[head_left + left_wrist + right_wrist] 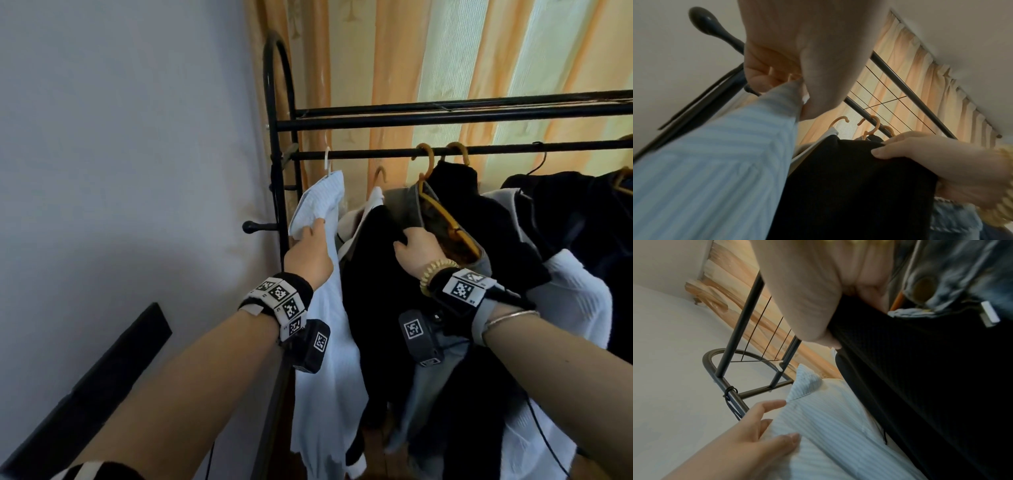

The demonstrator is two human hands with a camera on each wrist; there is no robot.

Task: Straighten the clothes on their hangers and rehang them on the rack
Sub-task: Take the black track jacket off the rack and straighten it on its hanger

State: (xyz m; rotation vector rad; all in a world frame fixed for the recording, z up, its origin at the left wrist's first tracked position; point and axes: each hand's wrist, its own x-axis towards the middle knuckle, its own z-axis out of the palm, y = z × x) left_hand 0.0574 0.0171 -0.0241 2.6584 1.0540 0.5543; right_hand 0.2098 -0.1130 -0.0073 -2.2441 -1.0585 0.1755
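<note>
A pale blue striped shirt (318, 202) hangs from a white hanger hook (327, 161) at the left end of the black rack's rail (359, 154). My left hand (308, 240) pinches the shirt's shoulder below the collar; in the left wrist view, thumb and curled fingers close on the striped shirt (715, 162). To its right, my right hand (411, 243) grips the shoulder of a black garment (370, 291), thumb (879, 152) pressed on the cloth. That garment's orange hook (380, 174) sits just below the rail. The right wrist view shows both the striped shirt (828, 418) and the black garment (920, 369).
Right of my hands, a grey garment on an orange hanger (445, 219), a black sweater (479, 212), a white knit (575, 294) and dark jackets (582, 212) crowd the rail. A knobbed peg (250, 226) juts left from the rack post. Wall lies left, curtain (445, 68) behind.
</note>
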